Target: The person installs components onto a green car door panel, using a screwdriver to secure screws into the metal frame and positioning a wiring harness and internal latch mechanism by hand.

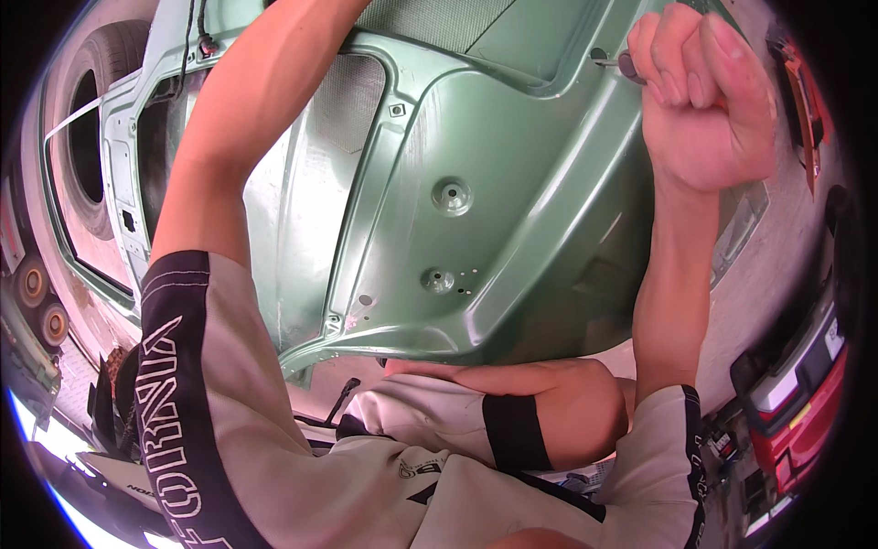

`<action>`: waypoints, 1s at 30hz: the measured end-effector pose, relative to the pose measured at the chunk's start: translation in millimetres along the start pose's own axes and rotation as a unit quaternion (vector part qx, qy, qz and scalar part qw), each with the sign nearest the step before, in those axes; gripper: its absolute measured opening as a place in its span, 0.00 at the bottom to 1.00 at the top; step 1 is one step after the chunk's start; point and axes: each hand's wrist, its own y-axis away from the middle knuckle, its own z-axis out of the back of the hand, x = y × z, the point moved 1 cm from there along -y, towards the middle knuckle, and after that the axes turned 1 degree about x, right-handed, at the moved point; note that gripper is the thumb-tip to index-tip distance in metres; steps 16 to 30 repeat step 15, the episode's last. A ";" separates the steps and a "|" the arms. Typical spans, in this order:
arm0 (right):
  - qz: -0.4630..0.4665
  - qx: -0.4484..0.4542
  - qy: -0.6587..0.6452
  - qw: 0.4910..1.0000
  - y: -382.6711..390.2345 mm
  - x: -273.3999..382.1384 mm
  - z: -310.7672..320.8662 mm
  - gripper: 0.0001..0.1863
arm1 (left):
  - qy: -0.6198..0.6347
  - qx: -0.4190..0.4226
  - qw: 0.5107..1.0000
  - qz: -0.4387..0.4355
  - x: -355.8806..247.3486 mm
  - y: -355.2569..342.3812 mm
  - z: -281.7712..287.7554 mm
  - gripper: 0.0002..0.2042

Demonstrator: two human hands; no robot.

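My right hand (pixel 704 96) is closed in a fist around a screwdriver-like tool (pixel 628 66) with a dark handle. Most of that handle is hidden by the fingers. Its thin metal shaft points left, and the tip is at a small round hole near the upper right edge of a glossy green car body panel (pixel 521 165). Whether the tip goes into the hole I cannot tell. My left forearm (pixel 265 82) reaches up across the panel's left part and leaves the picture at the top, so the left hand is out of sight.
Beyond the panel's left side lies a black tyre (pixel 96 119). A dark cable (pixel 203 41) hangs at the upper left. My bent leg (pixel 576 412) is close to the panel's lower edge. Red and black car parts (pixel 796 384) stand along the right.
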 end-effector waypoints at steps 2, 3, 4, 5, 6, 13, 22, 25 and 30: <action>0.124 0.171 -0.138 0.968 -18.6 -22.3 1.6 0.12 | -0.013 -0.012 0.999 0.035 3.5 7.4 4.5 0.14; 0.130 0.087 -0.138 0.978 0.7 -11.8 -16.5 0.16 | -0.012 -0.019 0.999 0.032 1.8 7.8 7.3 0.14; 0.136 0.007 -0.131 0.982 17.4 -1.0 -34.8 0.21 | -0.012 -0.028 0.999 0.035 1.2 8.5 13.0 0.17; 0.086 -0.093 -0.037 0.991 18.1 5.9 -38.2 0.11 | -0.006 -0.030 0.999 0.043 2.4 11.7 2.0 0.19; 0.075 -0.181 0.036 0.980 -0.9 5.7 -39.7 0.22 | -0.026 -0.034 0.998 0.045 4.8 -0.6 9.3 0.21; 0.027 -0.237 0.027 0.971 20.9 9.6 -56.4 0.25 | 0.006 -0.030 0.999 0.038 -24.5 52.8 -10.7 0.23; 0.035 -0.199 0.016 0.979 23.7 11.7 -44.1 0.25 | 0.027 -0.068 0.997 0.018 -48.6 65.9 -11.1 0.21; 0.035 -0.199 0.016 0.979 23.7 11.7 -44.1 0.25 | 0.027 -0.068 0.997 0.018 -48.6 65.9 -11.1 0.21; 0.035 -0.199 0.016 0.979 23.7 11.7 -44.1 0.25 | 0.027 -0.068 0.997 0.018 -48.6 65.9 -11.1 0.21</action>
